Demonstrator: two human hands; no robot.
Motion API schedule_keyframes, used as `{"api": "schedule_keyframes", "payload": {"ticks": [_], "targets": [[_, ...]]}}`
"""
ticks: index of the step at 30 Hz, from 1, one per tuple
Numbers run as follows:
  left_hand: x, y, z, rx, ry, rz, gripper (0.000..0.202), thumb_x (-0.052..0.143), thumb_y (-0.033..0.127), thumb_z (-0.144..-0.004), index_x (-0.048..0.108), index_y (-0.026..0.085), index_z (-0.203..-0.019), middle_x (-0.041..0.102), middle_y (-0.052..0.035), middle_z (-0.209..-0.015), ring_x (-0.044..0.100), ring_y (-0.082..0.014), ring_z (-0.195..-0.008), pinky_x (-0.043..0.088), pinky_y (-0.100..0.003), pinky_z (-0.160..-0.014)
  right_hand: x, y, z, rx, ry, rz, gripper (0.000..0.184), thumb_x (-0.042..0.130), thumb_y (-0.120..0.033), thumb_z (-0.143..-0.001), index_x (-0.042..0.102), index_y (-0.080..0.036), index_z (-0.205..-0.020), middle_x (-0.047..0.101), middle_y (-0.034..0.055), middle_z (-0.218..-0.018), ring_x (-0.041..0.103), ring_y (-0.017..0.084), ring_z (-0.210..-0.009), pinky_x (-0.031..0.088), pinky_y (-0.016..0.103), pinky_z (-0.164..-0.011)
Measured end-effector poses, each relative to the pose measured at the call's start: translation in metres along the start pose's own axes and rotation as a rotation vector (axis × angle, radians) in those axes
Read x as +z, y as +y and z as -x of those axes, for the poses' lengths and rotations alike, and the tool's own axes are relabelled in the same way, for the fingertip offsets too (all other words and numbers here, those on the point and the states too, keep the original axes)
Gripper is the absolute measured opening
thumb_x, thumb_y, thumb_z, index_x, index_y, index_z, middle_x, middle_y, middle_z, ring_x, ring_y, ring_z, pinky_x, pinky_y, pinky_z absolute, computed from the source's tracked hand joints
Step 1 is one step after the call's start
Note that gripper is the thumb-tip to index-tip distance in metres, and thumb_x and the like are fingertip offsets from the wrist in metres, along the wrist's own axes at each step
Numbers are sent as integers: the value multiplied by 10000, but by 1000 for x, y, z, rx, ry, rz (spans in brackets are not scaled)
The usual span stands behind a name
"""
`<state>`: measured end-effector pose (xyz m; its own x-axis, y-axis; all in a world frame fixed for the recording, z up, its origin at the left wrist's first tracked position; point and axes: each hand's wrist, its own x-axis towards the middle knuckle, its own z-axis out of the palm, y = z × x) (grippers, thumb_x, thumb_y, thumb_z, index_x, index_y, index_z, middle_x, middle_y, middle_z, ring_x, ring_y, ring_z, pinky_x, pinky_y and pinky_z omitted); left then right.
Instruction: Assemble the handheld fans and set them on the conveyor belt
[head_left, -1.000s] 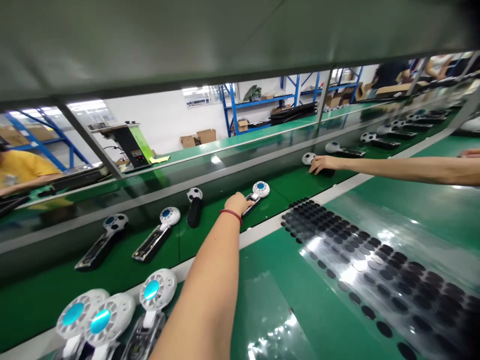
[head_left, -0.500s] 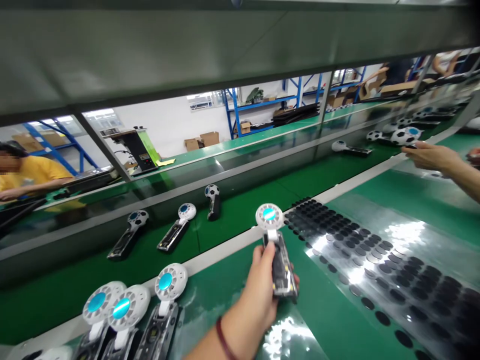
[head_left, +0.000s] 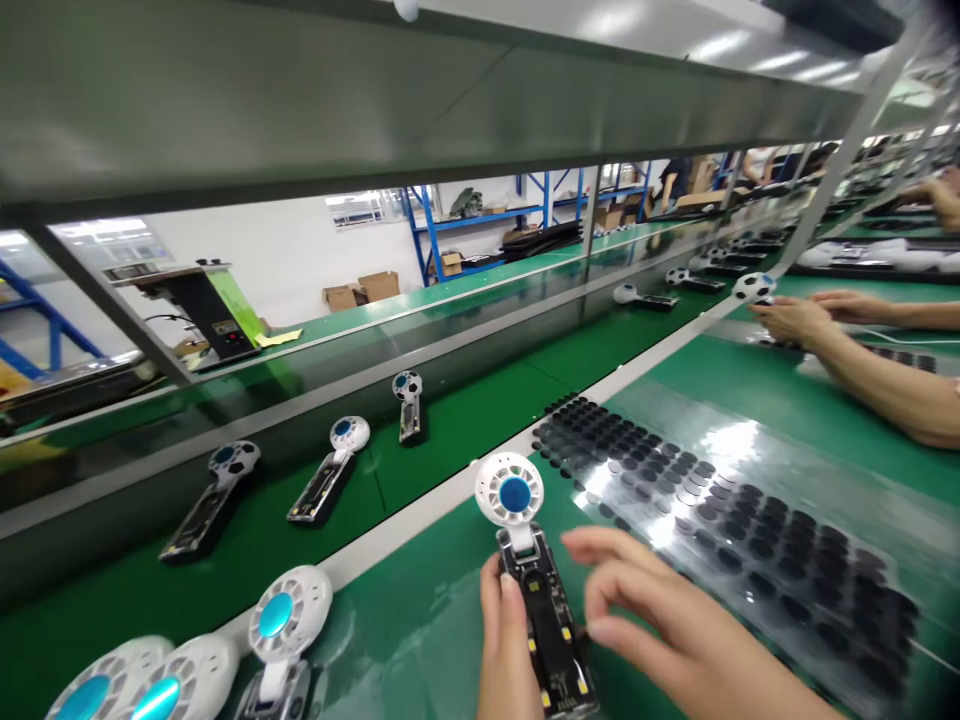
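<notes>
A handheld fan [head_left: 534,600] stands tilted in front of me. It has a white, slotted round head with a blue centre and a dark body showing a circuit board. My left hand [head_left: 504,640] is closed around the lower left side of its body. Just right of the body hovers my right hand [head_left: 637,600], fingers curled but apart, with nothing visible in them. Several similar fans lie at the lower left, one with its white head [head_left: 289,612] near the belt edge. Sheets of black round discs [head_left: 720,520] lie to the right.
A green conveyor belt [head_left: 480,430] runs behind the worktop, carrying several fans, one with a football-patterned head [head_left: 407,386]. A co-worker's hands [head_left: 799,318] hold another such fan at the right. A long metal panel [head_left: 300,110] hangs overhead.
My right hand has come into view beside the fan. The fan in my left hand is lower and slightly left. The view has turned rightward, and the belt fans appear shifted left.
</notes>
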<state>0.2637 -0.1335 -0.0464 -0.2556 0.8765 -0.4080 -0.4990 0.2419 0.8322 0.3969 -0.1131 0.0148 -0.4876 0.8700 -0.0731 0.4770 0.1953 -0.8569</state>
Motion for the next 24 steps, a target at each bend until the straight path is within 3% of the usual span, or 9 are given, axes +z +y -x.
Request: {"api": "schedule_keyframes", "payload": {"ticks": [2, 6, 9, 11, 16, 24], "targets": [[-1, -1, 2, -18, 23, -48, 705, 501, 687, -640, 381, 219, -1154, 659, -63, -884, 633, -205, -691, 457, -287, -616, -1, -4, -19, 44, -11, -53, 156, 482, -166, -800, 523, -223, -660, 449, -12, -1245, 437, 179, -1153, 368, 269, -954], [-2, -2, 3, 15, 45, -143, 796, 486, 742, -585, 395, 205, -1166, 601, -116, -1086, 584, -281, -952, 437, -331, -762, 4, -9, -35, -4, -48, -49, 172, 446, -106, -796, 485, -215, -668, 498, -14, -1027, 541, 119, -837, 422, 247, -839], [-3, -1, 4, -28, 10, -187, 825, 453, 748, -603, 347, 208, -1218, 592, -126, -1088, 590, -290, -931, 439, -344, -734, 6, -9, -35, -20, -51, -6, 185, 441, -83, -798, 468, -213, -669, 483, -29, -919, 524, 104, -761, 422, 231, -792], [-4, -1, 4, -43, 16, -199, 846, 450, 756, -594, 336, 208, -1229, 567, -131, -1129, 590, -288, -918, 434, -354, -747, 6, -8, -35, -22, -48, 16, 187, 442, -72, -796, 468, -211, -674, 472, -34, -914, 515, 95, -738, 412, 234, -804], [-6, -5, 1, 10, 67, -226, 867, 451, 782, -556, 388, 199, -1195, 519, -133, -1208, 478, -319, -1090, 349, -382, -888, 8, -8, -35, -22, -45, 21, 193, 440, -50, -783, 462, -212, -680, 461, -36, -895, 528, 112, -839, 402, 227, -802], [-1, 1, 3, 62, 93, -247, 812, 442, 771, -576, 409, 180, -1133, 535, -141, -1190, 433, -306, -1149, 307, -331, -901, 11, -6, -35, -14, -32, 71, 194, 426, -38, -781, 447, -204, -682, 457, -22, -906, 533, 123, -826, 413, 239, -735]]}}
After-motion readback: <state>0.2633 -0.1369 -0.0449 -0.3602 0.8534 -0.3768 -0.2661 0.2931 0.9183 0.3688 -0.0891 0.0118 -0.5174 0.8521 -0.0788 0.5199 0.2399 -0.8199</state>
